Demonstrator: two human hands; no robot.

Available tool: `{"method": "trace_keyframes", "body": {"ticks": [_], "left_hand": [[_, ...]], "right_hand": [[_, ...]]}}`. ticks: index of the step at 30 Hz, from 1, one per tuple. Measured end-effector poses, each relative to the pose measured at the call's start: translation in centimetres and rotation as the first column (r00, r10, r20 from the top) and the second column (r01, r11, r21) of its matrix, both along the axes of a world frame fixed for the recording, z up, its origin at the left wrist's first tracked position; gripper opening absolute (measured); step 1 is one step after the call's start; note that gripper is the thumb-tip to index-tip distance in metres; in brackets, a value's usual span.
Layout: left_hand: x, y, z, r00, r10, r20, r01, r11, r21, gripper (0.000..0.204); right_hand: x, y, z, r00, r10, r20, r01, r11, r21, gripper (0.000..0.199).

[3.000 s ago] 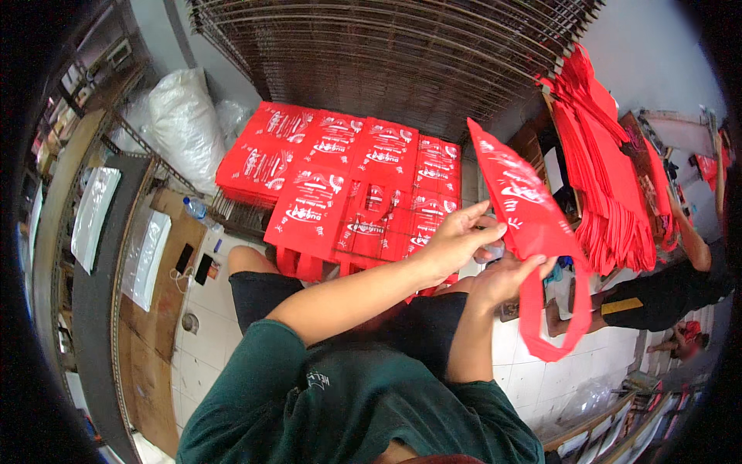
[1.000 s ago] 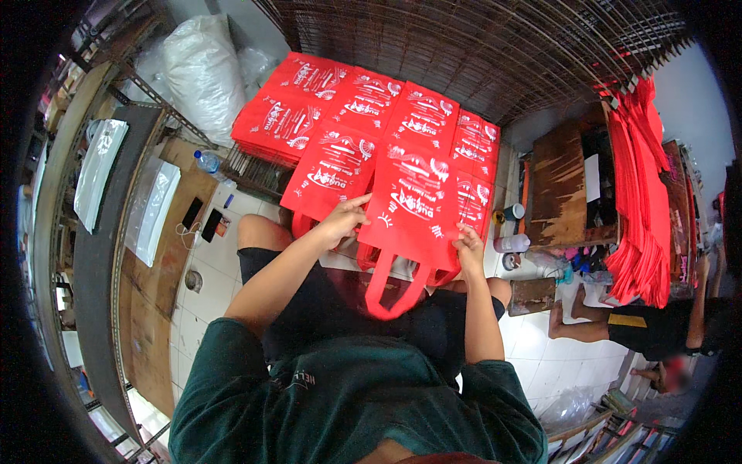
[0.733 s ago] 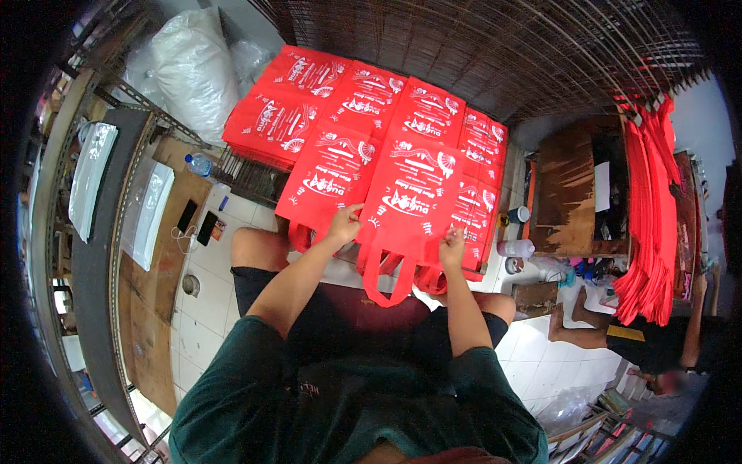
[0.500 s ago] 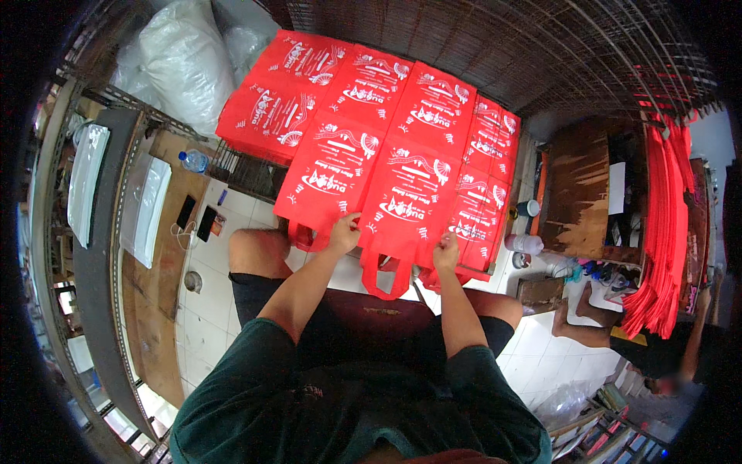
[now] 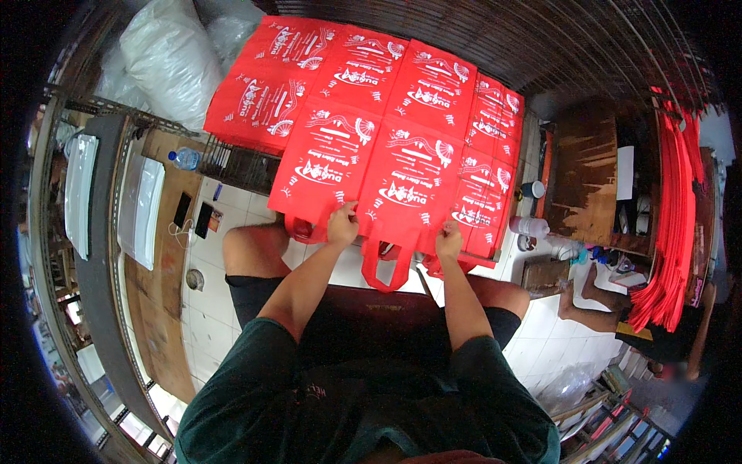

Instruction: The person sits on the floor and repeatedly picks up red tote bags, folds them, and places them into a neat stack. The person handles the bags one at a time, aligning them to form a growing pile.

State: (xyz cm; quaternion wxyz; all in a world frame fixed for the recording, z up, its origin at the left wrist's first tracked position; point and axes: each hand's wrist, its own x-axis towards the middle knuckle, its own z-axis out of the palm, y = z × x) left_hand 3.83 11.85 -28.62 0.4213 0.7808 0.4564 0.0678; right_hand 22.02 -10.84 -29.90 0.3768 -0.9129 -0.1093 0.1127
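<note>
Red fabric tote bags with white print lie spread in overlapping rows before me. My left hand (image 5: 342, 223) has its fingers pinched at the near left corner of the middle tote bag (image 5: 410, 182). At that bag's near right edge, my right hand (image 5: 448, 239) is closed in a similar pinch. Between my hands the bag's red loop handle (image 5: 386, 271) hangs over the near edge toward my lap. Another printed bag (image 5: 321, 166) lies flat to the left, its handle partly hidden behind my left forearm.
Large white plastic sacks (image 5: 174, 62) stand at the far left. Beside a wooden board, a water bottle (image 5: 184, 158) and a phone (image 5: 204, 220) lie at left. Red strips (image 5: 672, 232) hang at right near another person's legs (image 5: 591, 305). A pink-tinted bottle (image 5: 529, 226) is nearer.
The view has shifted slightly, so the bags sit higher in the picture. Both hands stay at the middle bag's near corners, and its handle loop has changed shape a little.
</note>
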Motion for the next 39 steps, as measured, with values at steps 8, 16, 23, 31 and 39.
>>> {"method": "trace_keyframes", "body": {"ticks": [8, 16, 23, 31, 39], "left_hand": [[0.2, 0.1, 0.8, 0.999, -0.008, -0.045, 0.007, 1.0, -0.018, 0.037], [0.3, 0.2, 0.7, 0.997, -0.035, -0.075, 0.035, 0.999, 0.002, 0.034], [0.2, 0.2, 0.9, 0.996, -0.028, -0.079, 0.028, 1.0, 0.004, 0.033], [-0.2, 0.0, 1.1, 0.998, -0.022, -0.066, 0.028, 0.996, 0.086, 0.032], [-1.0, 0.1, 4.4, 0.824, -0.493, -0.28, 0.406, 0.857, -0.317, 0.028]], "right_hand": [[0.1, 0.4, 0.6, 0.998, -0.025, -0.055, 0.022, 0.999, -0.047, 0.022], [0.2, 0.3, 0.0, 0.998, -0.036, -0.051, 0.033, 0.998, -0.052, 0.022], [0.1, 0.4, 1.0, 0.998, 0.023, -0.054, -0.028, 0.995, -0.096, 0.02], [-0.5, 0.0, 0.6, 0.999, 0.026, 0.04, -0.023, 0.997, -0.075, 0.017], [-3.8, 0.1, 8.1, 0.731, 0.524, -0.437, -0.529, 0.84, 0.121, 0.018]]}}
